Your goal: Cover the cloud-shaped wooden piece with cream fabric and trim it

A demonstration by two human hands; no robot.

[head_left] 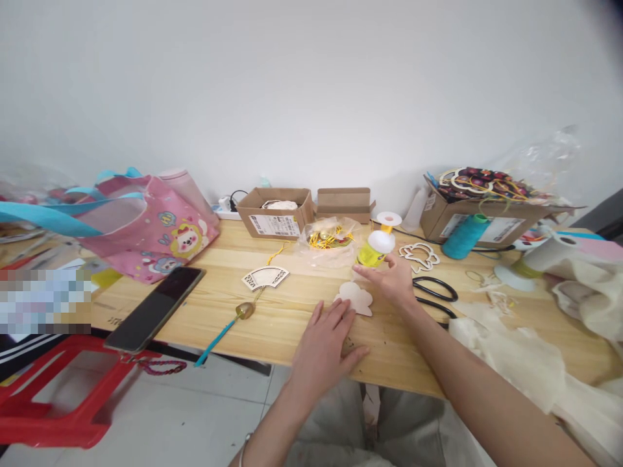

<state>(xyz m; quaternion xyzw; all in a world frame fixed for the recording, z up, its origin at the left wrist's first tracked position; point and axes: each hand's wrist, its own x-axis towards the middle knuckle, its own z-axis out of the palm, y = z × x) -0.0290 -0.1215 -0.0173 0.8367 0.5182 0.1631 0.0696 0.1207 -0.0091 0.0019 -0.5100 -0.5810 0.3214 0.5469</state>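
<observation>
My left hand [327, 340] lies on the wooden table with its fingers stretched out, fingertips touching the edge of a pale, flat cloud-shaped piece [357, 298]. My right hand [394, 280] is closed around a small yellow-labelled bottle with a white top [372, 254], just beyond that piece. Black-handled scissors [438, 288] lie beside my right wrist, their blades hidden under the arm. To the left rests a fan-shaped wooden ornament [265, 277] on yellow cord, with a brass-coloured bell [244, 311] and a blue tassel [214, 344].
Behind are a cardboard box [277, 214], a plastic bag of yellow cords [331, 239] and a wooden cutout [419, 257]. A teal thread cone [466, 237] and cream fabric [516, 357] lie right. A phone [156, 308] and pink bag [165, 227] occupy the left.
</observation>
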